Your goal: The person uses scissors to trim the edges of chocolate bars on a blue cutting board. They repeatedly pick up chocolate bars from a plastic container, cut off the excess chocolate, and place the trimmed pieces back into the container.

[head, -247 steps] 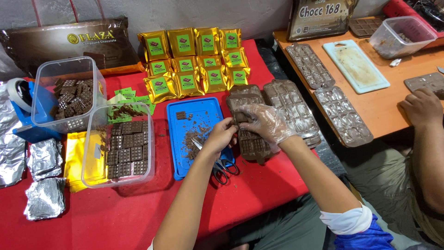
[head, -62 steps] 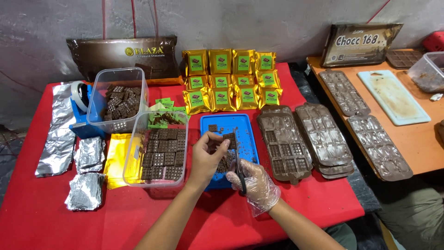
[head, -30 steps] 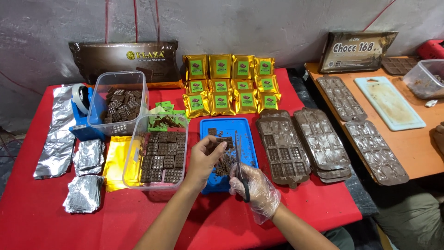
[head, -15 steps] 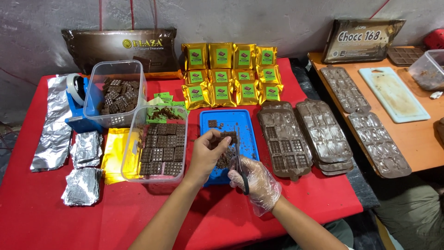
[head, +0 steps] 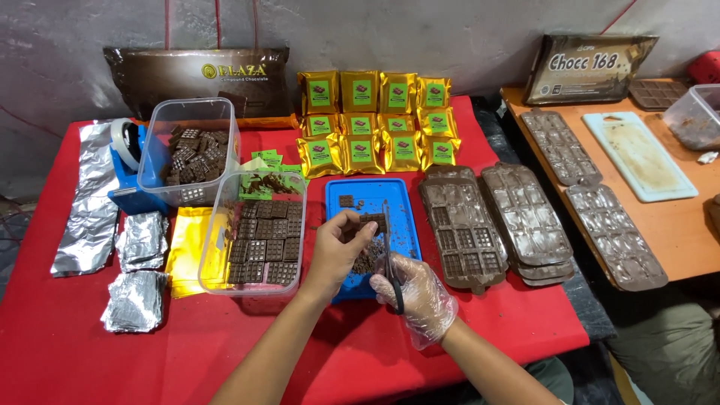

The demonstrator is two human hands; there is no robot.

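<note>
Chocolate bar (head: pixel 373 222) stays pinched in your bare left hand (head: pixel 339 251) over the blue tray (head: pixel 352 191) so crumbs land there while your gloved right hand (head: pixel 417 289) grips scissors (head: pixel 390 259).

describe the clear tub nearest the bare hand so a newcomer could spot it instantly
Start at the red tablecloth and find the flat blue plastic tray near its middle. Directly left of that tray, by the person's bare left hand, stands the clear rectangular plastic tub. Unlike the second clear plastic tub behind it, which holds loosely piled chocolate pieces, this one holds small chocolate bars laid flat in neat rows.
</note>
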